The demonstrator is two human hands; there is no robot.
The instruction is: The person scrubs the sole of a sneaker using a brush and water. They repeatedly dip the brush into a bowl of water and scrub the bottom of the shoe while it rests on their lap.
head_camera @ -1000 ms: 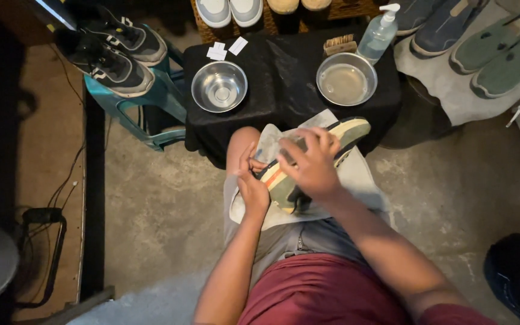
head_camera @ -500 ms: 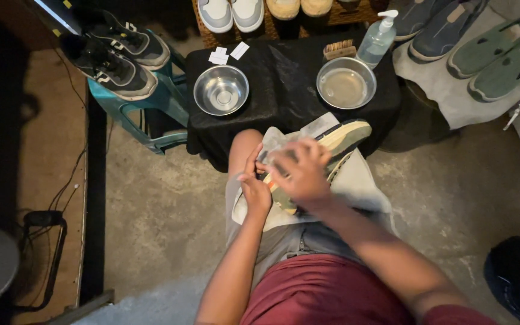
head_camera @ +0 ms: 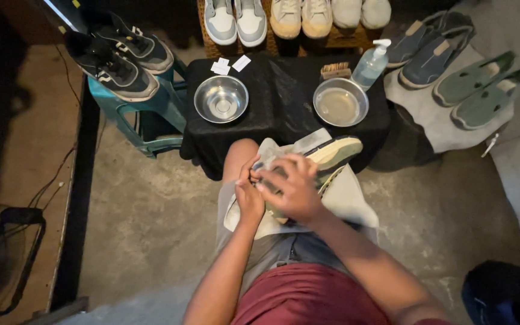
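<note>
You wear a dark red shirt (head_camera: 308, 298) and grey shorts (head_camera: 284, 250); your 2 forearms are bare, without sleeves.

Obstacles ahead: black-draped table (head_camera: 284, 114) bearing two steel bowls (head_camera: 221, 99), brush (head_camera: 335, 70), pump bottle (head_camera: 371, 65). Left: teal stool (head_camera: 151, 114) with black sneakers (head_camera: 118, 57). Right: green slippers (head_camera: 479, 87). Open passage: bare concrete floor (head_camera: 145, 210) on both sides of the lap.

At centre frame we see the right hand (head_camera: 293, 189) spread over a pale shoe (head_camera: 332, 153) on a grey cloth (head_camera: 353, 198); the left hand (head_camera: 249, 195) pinches beside it, perhaps gripping the cloth's edge.
</note>
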